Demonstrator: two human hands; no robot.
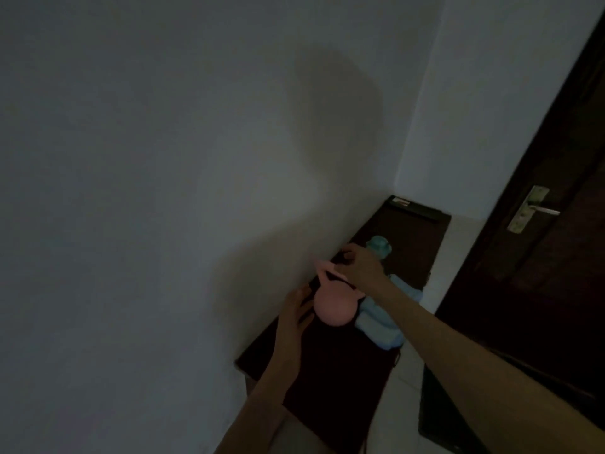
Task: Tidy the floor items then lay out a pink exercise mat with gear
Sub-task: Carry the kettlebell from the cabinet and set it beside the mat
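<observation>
Resting on a dark tabletop [330,381] that runs along a pale wall [147,191], a pink kettlebell [334,304] sits between the person's two hands. Its round body lies just beside the left hand [293,317] and its looped handle [327,271] points up toward the right hand [358,265], which reaches in from the right on a long bare forearm. The right grip is narrow, fingers curled at the top of the handle, seemingly pinching it, though the dim light and blur keep the exact contact from showing. The left grip is wide, fingers spread and flat, palm turned toward the kettlebell's side and touching or very nearly touching it; which of the two I cannot tell.

The kettlebell is smooth, matte and pale pink, ball-shaped below with a flat strap-like handle arching over a dark opening. Just to its right, partly under the right forearm, lies a folded light blue towel [383,326], soft and ribbed, touching the kettlebell's lower side. Beyond the right hand stands a pale green bottle [379,245], blurred, near the wall side of the tabletop. At the far end lies a dark flat object [415,208] with a small light label. A dark wooden door [540,257] with a metal handle [532,209] stands to the right, with pale floor [438,280] between it and the tabletop
</observation>
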